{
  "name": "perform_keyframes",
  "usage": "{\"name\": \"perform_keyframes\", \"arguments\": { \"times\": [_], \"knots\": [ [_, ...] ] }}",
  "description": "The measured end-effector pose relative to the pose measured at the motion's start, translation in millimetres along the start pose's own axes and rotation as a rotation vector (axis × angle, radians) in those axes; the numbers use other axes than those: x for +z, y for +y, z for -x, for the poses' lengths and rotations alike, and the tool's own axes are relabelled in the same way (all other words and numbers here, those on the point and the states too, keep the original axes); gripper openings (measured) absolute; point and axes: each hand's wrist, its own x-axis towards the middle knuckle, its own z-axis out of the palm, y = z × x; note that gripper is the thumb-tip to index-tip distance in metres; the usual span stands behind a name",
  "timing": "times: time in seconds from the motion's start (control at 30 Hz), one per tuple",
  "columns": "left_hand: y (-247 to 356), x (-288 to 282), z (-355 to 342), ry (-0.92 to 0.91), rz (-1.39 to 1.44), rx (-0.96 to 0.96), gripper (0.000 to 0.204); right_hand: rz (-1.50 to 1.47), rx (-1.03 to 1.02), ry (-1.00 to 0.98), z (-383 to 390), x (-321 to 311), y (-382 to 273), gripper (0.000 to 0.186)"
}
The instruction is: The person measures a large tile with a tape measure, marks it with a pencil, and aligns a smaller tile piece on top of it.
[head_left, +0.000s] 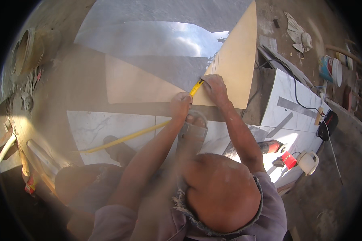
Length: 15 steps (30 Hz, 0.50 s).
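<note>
Bent over in a crouch, I hold a yellow tape measure (197, 87) low over a large cream-coloured sheet (234, 70). My left hand (181, 106) is closed round the blade, and its yellow strip runs on from there toward the lower left. My right hand (216, 89) pinches the blade a short way up and to the right, at the sheet's surface. Part of the sheet's area is glossy and mirrors sky and grey shapes, so its true edges are hard to tell. Just below my left hand is my sandalled foot (195, 122).
White marbled tiles (108, 126) lie under me, with more marbled tiles (287, 94) to the right. A black cord (295, 86) crosses there. A power tool (269, 146), a red container (288, 160) and a white jug (307, 162) stand nearby. Buckets (30, 50) sit far left.
</note>
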Motion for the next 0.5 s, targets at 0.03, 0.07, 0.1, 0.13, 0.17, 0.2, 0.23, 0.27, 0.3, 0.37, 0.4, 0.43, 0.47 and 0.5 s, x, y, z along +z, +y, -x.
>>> {"name": "perform_keyframes", "arguments": {
  "times": [0.03, 0.07, 0.1, 0.13, 0.17, 0.2, 0.23, 0.27, 0.3, 0.37, 0.4, 0.43, 0.47, 0.5],
  "knots": [
    [-1.9, 0.4, -0.8, 0.011, 0.036, -0.008, 0.024, -0.002, 0.004, 0.000, -0.2, 0.3, -0.2, 0.023],
    [-2.4, 1.4, -1.5, 0.021, 0.071, -0.016, 0.023, -0.002, 0.003, -0.004, -0.6, 0.5, 0.9, 0.022],
    [-3.0, 2.3, -2.2, 0.019, 0.068, -0.017, 0.023, -0.002, 0.001, -0.009, -1.0, 0.7, 1.9, 0.022],
    [-3.6, 3.1, -3.0, 0.024, 0.095, -0.015, 0.023, -0.002, 0.004, -0.009, -1.5, 0.8, 3.0, 0.022],
    [-3.4, 3.6, -3.2, 0.029, 0.122, -0.013, 0.023, 0.000, -0.018, -0.006, -2.5, 0.8, 3.5, 0.022],
    [-3.1, 3.9, -3.4, 0.030, 0.120, -0.015, 0.023, 0.002, -0.041, -0.004, -3.1, 0.7, 3.6, 0.022],
    [-2.8, 4.1, -3.6, 0.035, 0.118, -0.026, 0.023, 0.000, -0.039, -0.005, -3.4, 0.8, 3.4, 0.022],
    [-1.8, 4.2, -3.7, 0.039, 0.117, -0.035, 0.023, 0.008, -0.042, -0.010, -4.0, 0.7, 3.2, 0.022],
    [-0.8, 4.0, -3.6, 0.040, 0.115, -0.037, 0.023, 0.016, -0.045, -0.016, -4.5, 0.6, 2.9, 0.022],
    [0.8, 3.7, -3.7, 0.045, 0.091, -0.049, 0.023, 0.016, -0.047, -0.018, -5.1, 0.4, 2.5, 0.022],
    [1.3, 4.1, -3.4, 0.045, 0.090, -0.050, 0.023, 0.018, -0.050, -0.018, -5.3, 0.3, 2.6, 0.023],
    [1.8, 5.2, -2.8, 0.069, 0.053, -0.036, 0.023, 0.017, -0.049, -0.018, -5.5, 0.1, 2.6, 0.023],
    [1.8, 5.6, -2.2, 0.093, 0.017, -0.022, 0.022, 0.018, -0.050, -0.026, -5.5, -0.1, 2.3, 0.023],
    [1.8, 5.5, -1.8, 0.094, 0.016, -0.023, 0.022, 0.018, -0.050, -0.033, -5.5, -0.4, 2.1, 0.024]
  ]
}}
